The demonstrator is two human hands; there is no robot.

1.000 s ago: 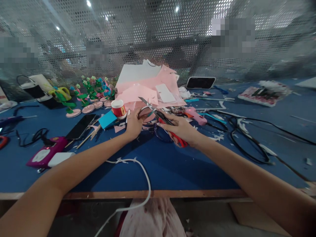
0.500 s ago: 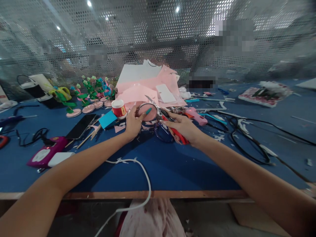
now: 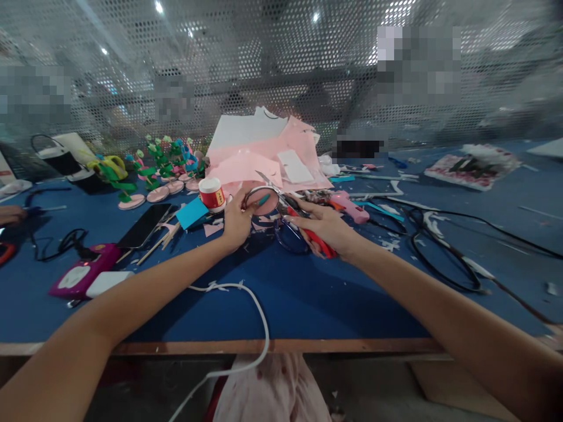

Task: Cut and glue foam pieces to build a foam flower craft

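My left hand (image 3: 238,221) pinches a round pink foam disc (image 3: 263,201) with a small teal piece on it, holding it just above the blue table (image 3: 281,293). My right hand (image 3: 326,227) grips red-handled scissors (image 3: 303,225), whose blades reach up to the disc's right edge. Both hands meet at the table's middle, in front of a heap of pink and white foam sheets (image 3: 264,153).
A red-and-white glue pot (image 3: 212,193) and a teal block (image 3: 192,212) lie left of my hands. A phone (image 3: 144,225), magenta device (image 3: 81,274), finished foam flowers (image 3: 158,170), pink glue gun (image 3: 349,206), black cables (image 3: 440,246) and a white cable (image 3: 246,305) surround them.
The scissors swung from pointing up-left over the disc to lying along its right edge. My left hand turned the pink disc to face me. A hand appeared at the far left edge.
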